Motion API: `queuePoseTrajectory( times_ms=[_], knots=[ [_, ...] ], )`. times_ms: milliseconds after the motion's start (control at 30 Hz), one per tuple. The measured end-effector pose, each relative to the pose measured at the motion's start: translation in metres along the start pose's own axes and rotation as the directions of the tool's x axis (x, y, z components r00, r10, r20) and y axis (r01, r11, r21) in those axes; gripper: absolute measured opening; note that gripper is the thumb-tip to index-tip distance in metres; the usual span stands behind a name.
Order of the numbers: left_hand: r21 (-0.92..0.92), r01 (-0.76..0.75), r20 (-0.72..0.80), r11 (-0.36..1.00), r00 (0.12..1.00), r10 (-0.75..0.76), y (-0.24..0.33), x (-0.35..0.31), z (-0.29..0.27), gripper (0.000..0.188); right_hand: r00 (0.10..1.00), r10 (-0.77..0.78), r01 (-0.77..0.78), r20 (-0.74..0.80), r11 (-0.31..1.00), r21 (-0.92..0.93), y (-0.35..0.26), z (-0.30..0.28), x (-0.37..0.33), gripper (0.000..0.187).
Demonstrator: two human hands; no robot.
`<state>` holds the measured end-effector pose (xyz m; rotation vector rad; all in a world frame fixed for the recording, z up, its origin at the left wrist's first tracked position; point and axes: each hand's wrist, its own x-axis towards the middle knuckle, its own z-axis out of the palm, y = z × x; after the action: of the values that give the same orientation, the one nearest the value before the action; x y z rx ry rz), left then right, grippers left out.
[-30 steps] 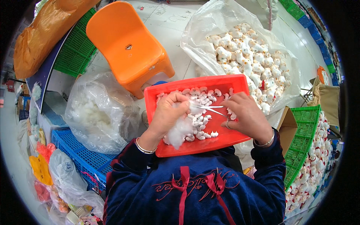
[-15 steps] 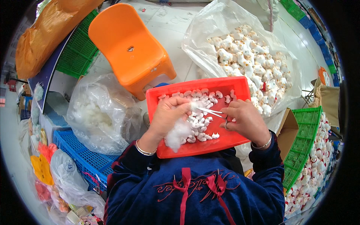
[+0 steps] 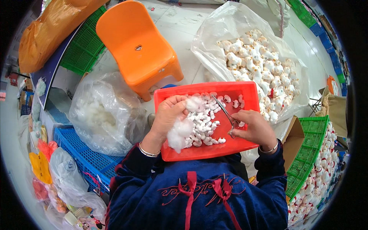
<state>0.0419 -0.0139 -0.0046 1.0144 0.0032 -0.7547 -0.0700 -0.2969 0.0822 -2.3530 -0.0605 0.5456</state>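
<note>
- Head view: over a red tray (image 3: 245, 90) on the person's lap, the left hand (image 3: 168, 115) closes on a tuft of white stuffing (image 3: 180, 132).
- The right hand (image 3: 253, 128) grips slim metal forceps (image 3: 226, 113), tips pointing toward the tuft.
- Small white toy pieces (image 3: 203, 126) lie heaped in the tray between both hands.
- An orange chair (image 3: 136, 42) stands beyond the tray; clear bags of white toys (image 3: 257, 61) and stuffing (image 3: 101, 111) flank it.
</note>
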Motion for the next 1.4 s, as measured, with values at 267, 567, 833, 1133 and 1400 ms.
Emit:
queuePoseTrajectory(
  times_ms=[267, 567, 833, 1133, 1400],
  knots=[
    [-0.020, -0.010, 0.122, 1.000, 0.992, 0.013, -0.006, 0.002, 0.002, 0.016, 0.946, -0.284, 0.260, -0.156, 0.953, -0.158, 0.006, 0.012, 0.011, 0.065],
    [0.200, -0.047, 0.062, 0.979, 0.997, 0.035, -0.002, -0.003, 0.016, 0.014, 0.984, -0.180, 0.170, -0.012, 0.947, -0.274, -0.008, -0.001, 0.012, 0.039],
    [0.426, -0.091, 0.039, 0.900, 0.996, 0.082, -0.008, 0.000, 0.015, 0.013, 0.946, -0.313, 0.247, -0.086, 0.866, -0.435, -0.011, 0.003, 0.013, 0.050],
    [0.599, -0.286, 0.087, 0.748, 0.952, 0.294, 0.000, -0.010, 0.022, 0.016, 0.953, -0.281, 0.225, -0.118, 0.910, -0.347, -0.016, -0.008, 0.015, 0.053],
    [0.500, -0.262, 0.082, 0.825, 0.963, 0.256, 0.001, -0.011, 0.019, 0.019, 0.981, -0.187, 0.159, -0.050, 0.927, -0.338, -0.015, -0.012, 0.012, 0.036]
  ],
)
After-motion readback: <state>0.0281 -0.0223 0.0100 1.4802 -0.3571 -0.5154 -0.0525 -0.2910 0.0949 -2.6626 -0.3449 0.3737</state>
